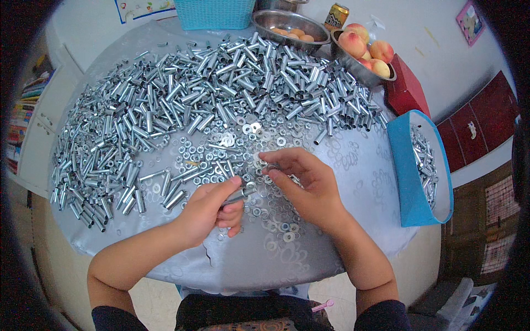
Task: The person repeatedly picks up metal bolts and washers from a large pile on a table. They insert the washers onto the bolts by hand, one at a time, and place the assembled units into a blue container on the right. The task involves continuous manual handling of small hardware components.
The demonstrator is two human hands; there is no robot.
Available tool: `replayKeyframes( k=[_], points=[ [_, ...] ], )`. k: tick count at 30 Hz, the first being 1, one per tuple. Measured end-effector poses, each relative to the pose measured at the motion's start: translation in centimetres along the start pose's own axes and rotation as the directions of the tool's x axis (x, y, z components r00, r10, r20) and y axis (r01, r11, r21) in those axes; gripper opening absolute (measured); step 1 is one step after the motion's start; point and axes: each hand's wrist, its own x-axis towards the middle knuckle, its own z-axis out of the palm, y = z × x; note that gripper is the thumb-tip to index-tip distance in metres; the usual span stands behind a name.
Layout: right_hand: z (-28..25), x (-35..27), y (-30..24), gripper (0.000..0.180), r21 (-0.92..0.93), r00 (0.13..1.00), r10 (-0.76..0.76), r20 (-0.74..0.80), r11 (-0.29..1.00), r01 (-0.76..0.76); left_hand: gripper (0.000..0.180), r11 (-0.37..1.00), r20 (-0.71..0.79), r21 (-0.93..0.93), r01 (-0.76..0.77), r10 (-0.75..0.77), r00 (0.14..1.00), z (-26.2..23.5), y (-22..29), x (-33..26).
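Observation:
My left hand is closed around a metal sleeve anchor, its tube pointing right and slightly up. At the tube's right end a ring-like part shows, a washer or a nut. Just to the right, my right hand has thumb and fingertips curled toward each other around a small dark metal piece; its kind is hard to make out. Below and ahead of both hands lie loose washers, hex nuts and bolts. Beyond them spreads a large heap of shiny metal sleeves.
A blue box with metal pieces inside stands at the right table edge. Along the back are a blue basket, a steel bowl of eggs, a can, a bowl of peaches and a red box.

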Motion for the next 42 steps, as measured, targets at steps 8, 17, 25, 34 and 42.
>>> replayKeyframes(
  k=[8,17,25,34,42],
  points=[
    [-0.1,-0.2,-0.7,0.021,-0.034,0.999,0.035,-0.025,0.999,-0.036,0.047,1.0,-0.007,0.004,0.0,0.0,1.0,0.2,0.2,-0.1],
    [-0.5,0.0,-1.1,0.018,-0.182,0.999,0.023,-0.025,0.983,-0.028,0.046,1.0,0.004,0.016,0.015,-0.015,1.0,0.1,0.2,-0.2],
    [-0.5,-0.5,-1.8,0.02,0.239,0.98,0.172,0.106,0.952,-0.192,0.047,1.0,-0.007,0.021,0.01,-0.01,1.0,0.2,0.3,-0.2],
    [-0.9,-0.6,-1.7,0.022,0.307,0.958,0.171,0.232,0.921,-0.239,0.048,0.997,0.0,0.078,0.003,-0.003,1.0,0.2,0.0,0.0],
    [-0.7,-0.3,-2.2,0.025,0.374,0.916,0.298,0.27,0.844,-0.384,0.048,0.993,0.011,0.116,0.014,-0.016,1.0,0.4,-0.1,-0.2]
  ],
)
